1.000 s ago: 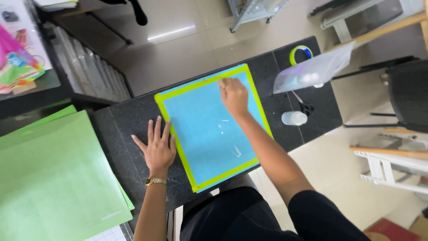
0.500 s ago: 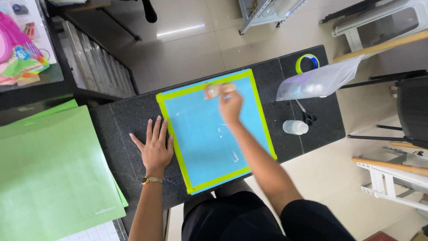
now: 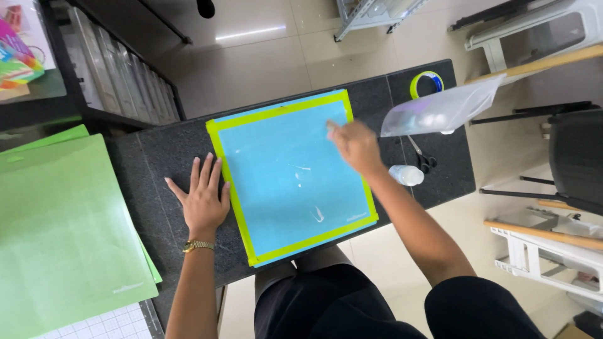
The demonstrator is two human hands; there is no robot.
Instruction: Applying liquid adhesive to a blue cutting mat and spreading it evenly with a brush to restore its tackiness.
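The blue mat (image 3: 289,176) with its lime-green border lies flat on the dark stone counter (image 3: 154,163), dead centre of the view, slightly rotated. The left hand (image 3: 202,198) sits at 9 o'clock of the mat, palm down on the counter, fingers spread wide and holding nothing, fingertips just at the green edge. The right hand (image 3: 355,145) hovers over the mat's 2 o'clock corner, fingers loosely curled; blur makes it impossible to tell whether anything is pinched. At 3 o'clock lie scissors (image 3: 419,156) and a small white bottle (image 3: 407,175); a tape roll (image 3: 427,82) and clear plastic bag (image 3: 443,110) sit at 1 o'clock. Green mats (image 3: 59,232) are stacked at 8 o'clock
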